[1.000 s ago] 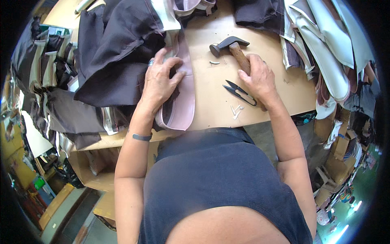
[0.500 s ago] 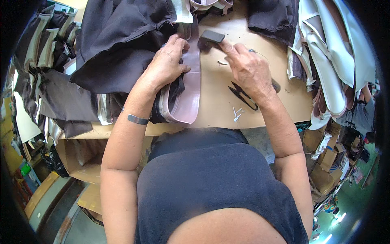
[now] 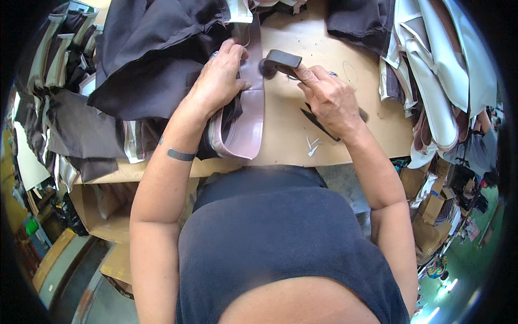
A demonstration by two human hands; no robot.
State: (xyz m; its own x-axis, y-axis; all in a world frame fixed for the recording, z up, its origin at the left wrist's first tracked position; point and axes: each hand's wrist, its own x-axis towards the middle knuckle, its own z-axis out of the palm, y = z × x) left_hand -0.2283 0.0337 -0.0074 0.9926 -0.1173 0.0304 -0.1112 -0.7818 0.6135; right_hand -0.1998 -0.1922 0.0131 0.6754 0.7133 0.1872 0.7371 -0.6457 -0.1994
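Observation:
My right hand is closed round the handle of a dark metal hammer. Its rounded face hangs beside the edge of a glossy pink leather-like band, and I cannot tell whether they touch. The band is joined to dark brown fabric that spreads to the left. My left hand presses the band and its folded seam with bent fingers, thumb on the pink surface. Under my right hand lie black thread snips, partly hidden. Small white scraps are near the table's front edge.
Brown-and-white sewn pieces hang in a stack at the left. White and brown pieces drape over the table's right side. The tan tabletop ends just before my body. A cardboard box stands below at the left.
The hammer head has moved slightly toward me and tilted, showing its curved side more sharply. My right hand covers more of the snips. My left hand keeps its place on the band.

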